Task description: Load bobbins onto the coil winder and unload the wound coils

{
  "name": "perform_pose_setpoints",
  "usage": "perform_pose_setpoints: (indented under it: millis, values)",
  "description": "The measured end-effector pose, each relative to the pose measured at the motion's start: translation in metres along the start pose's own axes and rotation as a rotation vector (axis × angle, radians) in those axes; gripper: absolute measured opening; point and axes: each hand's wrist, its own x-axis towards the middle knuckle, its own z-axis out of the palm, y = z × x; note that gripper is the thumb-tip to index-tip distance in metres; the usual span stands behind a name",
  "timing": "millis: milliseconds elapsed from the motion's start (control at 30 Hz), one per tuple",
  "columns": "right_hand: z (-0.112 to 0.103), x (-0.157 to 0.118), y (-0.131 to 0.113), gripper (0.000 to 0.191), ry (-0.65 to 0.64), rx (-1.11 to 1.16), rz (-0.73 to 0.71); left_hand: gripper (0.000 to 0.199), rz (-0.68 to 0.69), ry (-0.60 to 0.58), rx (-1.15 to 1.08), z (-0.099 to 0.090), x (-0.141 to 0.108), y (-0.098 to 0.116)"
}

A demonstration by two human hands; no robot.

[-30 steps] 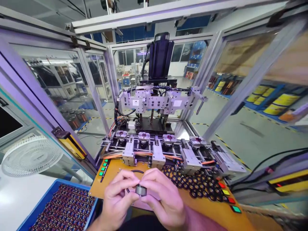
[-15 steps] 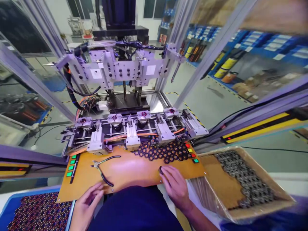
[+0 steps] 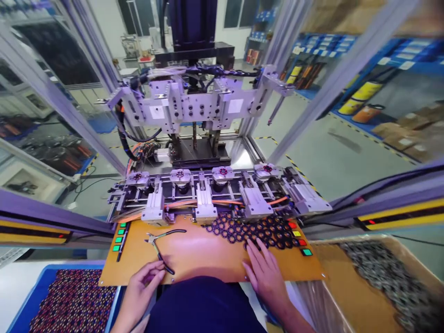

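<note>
My right hand (image 3: 266, 272) lies over the orange work panel (image 3: 204, 254) with its fingers stretched out. Its fingertips touch the near edge of a spread of black rings (image 3: 239, 230), and a dark ring shows partly beneath them. At the panel's front edge, my left hand (image 3: 141, 286) is curled, thumb and forefinger close together. Whatever it may hold is hidden. Right beside its fingertips is the lower handle of a pair of cutting pliers (image 3: 155, 245), which lie spread apart on the panel.
Behind the panel stands a fixture row with several holders (image 3: 180, 174) bearing red-and-black round parts. Green buttons (image 3: 118, 240) and a black pen (image 3: 122, 245) are at left. A blue bin (image 3: 38, 291) of small parts stands lower left, and a lined carton (image 3: 333, 268) of grey parts at right.
The view has swung left, shifting the scene rightward. My right hand has moved forward to the black rings, and its fingers have straightened from around a small dark ring. The left hand's fingers have drawn closer together.
</note>
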Motion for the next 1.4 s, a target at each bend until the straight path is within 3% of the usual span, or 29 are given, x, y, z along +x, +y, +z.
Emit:
perform_pose_setpoints:
  millis: [133,233,333,467,533,667,867,1033,1200,1267,1333,1400]
  values:
    - [0.007,0.030,-0.031,0.062,0.021,0.243,-0.064,0.053,-0.041,0.057,-0.042,0.001,-0.014,-0.011]
    - [0.034,0.065,-0.067,0.062,-0.043,0.432,-0.148,0.050,-0.043,0.095,-0.089,0.004,-0.022,-0.016]
    - [0.068,0.093,-0.105,0.068,-0.119,0.477,-0.248,0.050,-0.037,0.129,-0.131,0.005,-0.027,-0.020]
    - [0.092,0.102,-0.141,0.093,-0.190,0.465,-0.285,0.051,-0.041,0.192,-0.185,0.003,-0.036,-0.026]
    - [0.094,0.099,-0.149,0.090,-0.215,0.445,-0.260,0.049,-0.053,0.216,-0.218,0.001,-0.042,-0.029]
    - [0.093,0.098,-0.150,0.059,-0.260,0.449,-0.232,0.048,-0.088,0.224,-0.308,0.001,-0.051,-0.032]
    - [0.078,0.109,-0.149,0.044,-0.261,0.608,-0.231,0.058,-0.109,0.109,-0.517,0.013,-0.037,-0.028]
    - [0.042,0.119,-0.150,0.054,-0.231,0.834,-0.256,0.065,0.000,-0.030,-0.691,0.029,-0.019,-0.006]
    - [0.008,0.127,-0.149,0.055,-0.212,0.968,-0.204,0.062,0.135,-0.076,-0.753,0.024,-0.017,0.018]
    - [-0.003,0.130,-0.147,0.046,-0.325,1.117,-0.037,0.060,0.153,-0.120,-0.757,0.020,-0.020,0.022]
    - [-0.011,0.134,-0.145,0.035,-0.623,1.402,0.226,0.060,0.152,-0.180,-0.753,0.017,-0.023,0.025]
    - [-0.016,0.138,-0.142,0.045,-0.954,1.656,0.402,0.063,0.138,-0.239,-0.747,0.017,-0.027,0.030]
